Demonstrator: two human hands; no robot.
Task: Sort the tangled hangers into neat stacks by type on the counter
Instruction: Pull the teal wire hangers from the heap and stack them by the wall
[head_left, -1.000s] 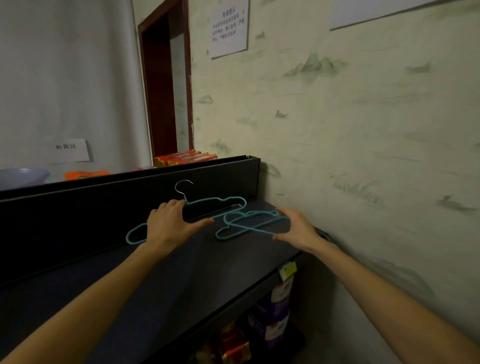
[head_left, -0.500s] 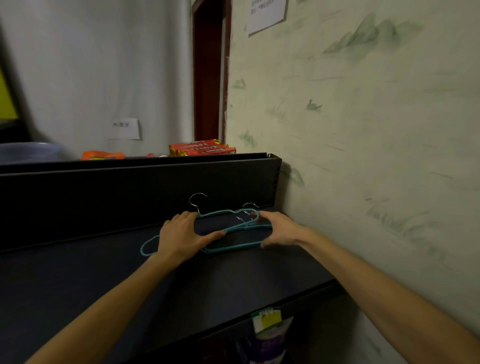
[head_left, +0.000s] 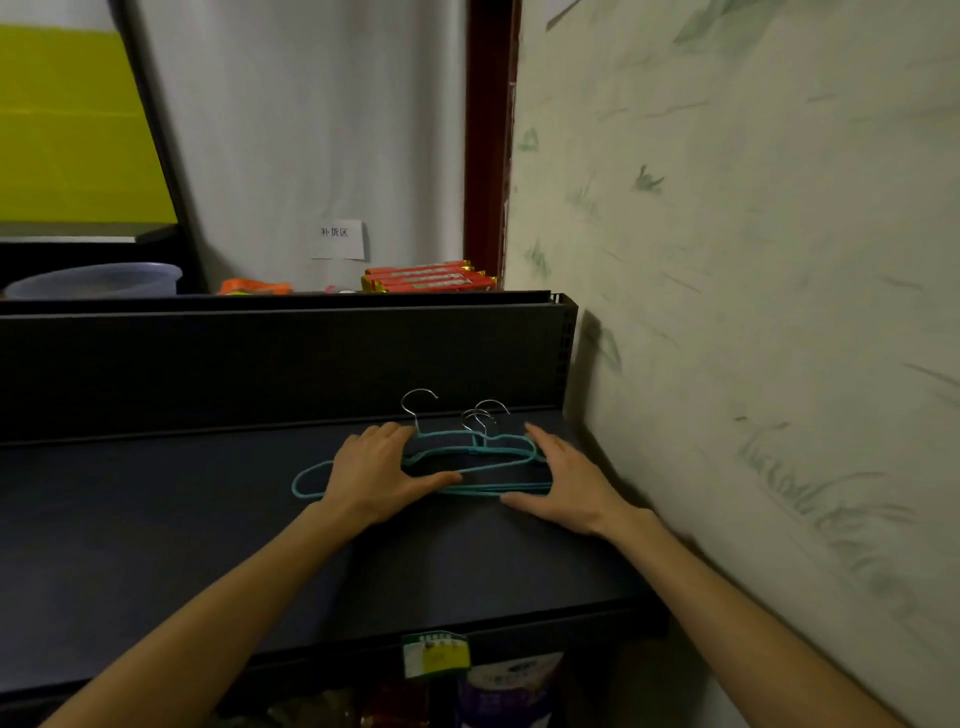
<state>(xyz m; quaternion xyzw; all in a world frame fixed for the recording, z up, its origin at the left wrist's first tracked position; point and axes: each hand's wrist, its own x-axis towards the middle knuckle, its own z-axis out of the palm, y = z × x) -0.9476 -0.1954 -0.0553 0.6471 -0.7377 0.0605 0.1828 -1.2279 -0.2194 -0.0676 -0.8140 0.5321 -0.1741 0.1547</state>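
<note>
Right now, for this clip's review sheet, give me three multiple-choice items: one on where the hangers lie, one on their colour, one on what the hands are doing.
1. Where do the hangers lie?
A. On the dark counter, near the wall
B. In the basin
C. On the floor

2. What colour are their frames?
A. Red
B. Teal
C. White

3. How are the hands placed?
A. Both lifted clear of the hangers
B. Only one hand in view
C. Left hand and right hand flat on either side of the pile

Answers: 1 A, they rest on the counter at its wall end. 2 B, the frames are teal with silver hooks. 3 C, both hands lie with straight fingers against the pile.
</note>
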